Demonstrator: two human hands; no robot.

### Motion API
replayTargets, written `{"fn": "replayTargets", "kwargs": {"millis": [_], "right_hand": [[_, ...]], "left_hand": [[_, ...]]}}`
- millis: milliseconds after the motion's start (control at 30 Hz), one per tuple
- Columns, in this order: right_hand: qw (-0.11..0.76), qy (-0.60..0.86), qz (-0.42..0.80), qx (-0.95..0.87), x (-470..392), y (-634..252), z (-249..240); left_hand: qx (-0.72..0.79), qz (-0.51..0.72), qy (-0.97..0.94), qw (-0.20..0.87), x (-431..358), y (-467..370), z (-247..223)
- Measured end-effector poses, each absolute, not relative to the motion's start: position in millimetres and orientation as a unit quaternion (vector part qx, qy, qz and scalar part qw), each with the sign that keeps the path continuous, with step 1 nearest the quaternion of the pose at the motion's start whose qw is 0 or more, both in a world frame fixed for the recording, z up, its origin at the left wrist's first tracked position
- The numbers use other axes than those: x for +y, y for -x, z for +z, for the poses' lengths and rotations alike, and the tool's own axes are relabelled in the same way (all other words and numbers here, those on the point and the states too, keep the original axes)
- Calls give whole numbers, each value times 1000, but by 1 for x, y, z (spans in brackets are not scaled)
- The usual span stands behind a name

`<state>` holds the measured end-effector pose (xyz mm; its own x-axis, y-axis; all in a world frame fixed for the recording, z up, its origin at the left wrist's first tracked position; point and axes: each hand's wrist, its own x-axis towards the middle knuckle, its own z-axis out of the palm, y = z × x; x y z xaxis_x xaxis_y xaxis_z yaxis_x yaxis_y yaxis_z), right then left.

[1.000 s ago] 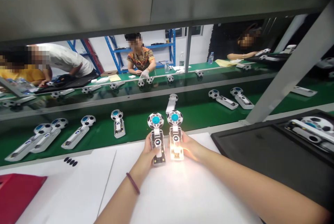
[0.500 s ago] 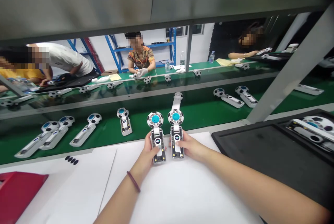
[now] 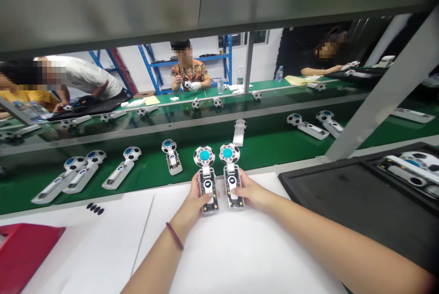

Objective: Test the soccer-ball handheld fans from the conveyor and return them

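Two handheld fans with football-patterned round heads stand side by side before me, their handles showing a lit round display and clear casing over circuit parts. My left hand [image 3: 194, 202] is closed around the handle of the left fan [image 3: 205, 156], thumb on its front. Around the other handle my right hand [image 3: 253, 191] is closed, its thumb on the white strip of the right fan [image 3: 229, 153]. Both fans are upright, heads pointing away from me, slightly apart. The fingers behind the handles are mostly hidden. Below them lies a white work surface [image 3: 219, 253].
Ahead runs a green conveyor belt [image 3: 267, 147] carrying several more fans, one a face-down white fan [image 3: 239, 134]. A black tray [image 3: 329, 193] with fans is at right, a red bin [image 3: 27, 253] at left. A slanted metal post [image 3: 380, 88] crosses the right. Co-workers sit opposite.
The fans on the near belt have shifted right, while those on the far line have slid slightly left. My hands hold nearly still. The co-worker opposite has raised both hands with a piece.
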<state>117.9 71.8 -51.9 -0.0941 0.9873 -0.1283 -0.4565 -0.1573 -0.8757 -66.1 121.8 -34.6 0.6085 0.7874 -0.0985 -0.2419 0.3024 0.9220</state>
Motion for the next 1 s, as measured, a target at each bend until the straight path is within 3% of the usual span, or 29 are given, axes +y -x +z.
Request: {"fn": "replayTargets", "kwargs": {"millis": [400, 767, 1000], "right_hand": [[558, 413, 655, -300, 65, -114, -33], [551, 330, 686, -342, 45, -112, -9], [609, 302, 630, -376, 23, -113, 27]], "left_hand": [[277, 371, -472, 751, 118, 65, -32], [199, 406, -479, 752, 88, 64, -9], [177, 450, -455, 748, 72, 67, 26]]}}
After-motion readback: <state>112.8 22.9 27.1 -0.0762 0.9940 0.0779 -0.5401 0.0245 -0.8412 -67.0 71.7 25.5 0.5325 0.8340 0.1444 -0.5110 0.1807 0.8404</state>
